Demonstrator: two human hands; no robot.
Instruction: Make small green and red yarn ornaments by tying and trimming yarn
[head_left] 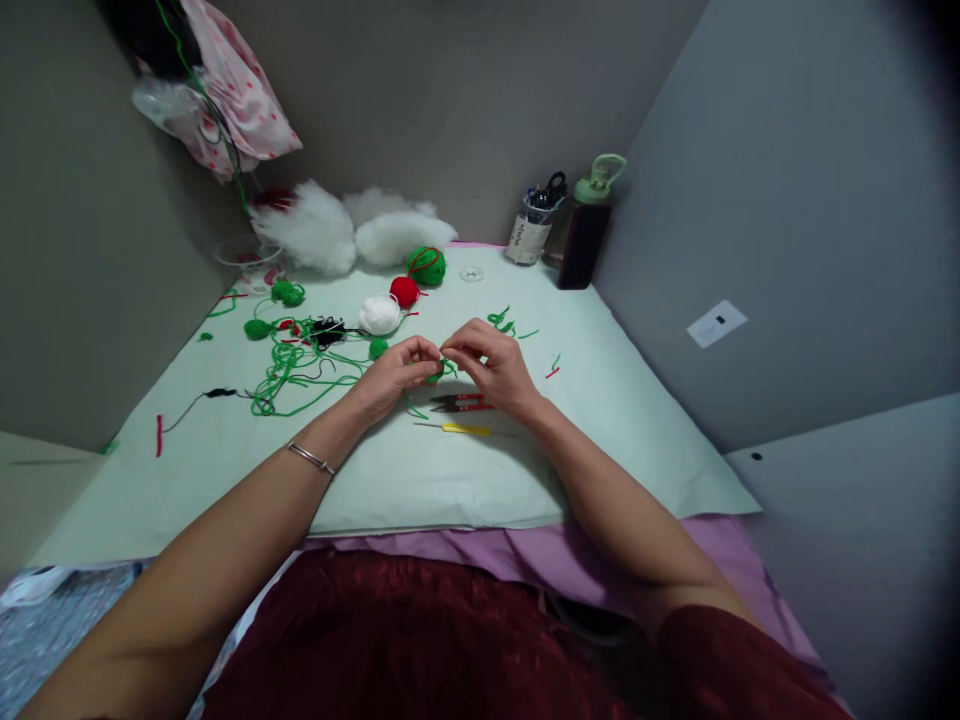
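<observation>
My left hand (394, 372) and my right hand (491, 365) meet over the middle of a pale green sheet (630, 420). Both pinch a small green yarn piece (442, 368) between their fingertips. Green yarn runs from it to a loose tangle (289, 370) at the left. Just below my hands lie red-handled snips (461, 402) and a yellow-handled crochet hook (463, 429). A thin bracelet circles my left wrist.
Behind my hands sit a white yarn ball (379, 314), a red ball (404, 291) and a green ball (427, 265). White stuffing (352, 235) lies against the back wall. A jar of tools (534, 225) and a dark bottle (586, 235) stand at back right.
</observation>
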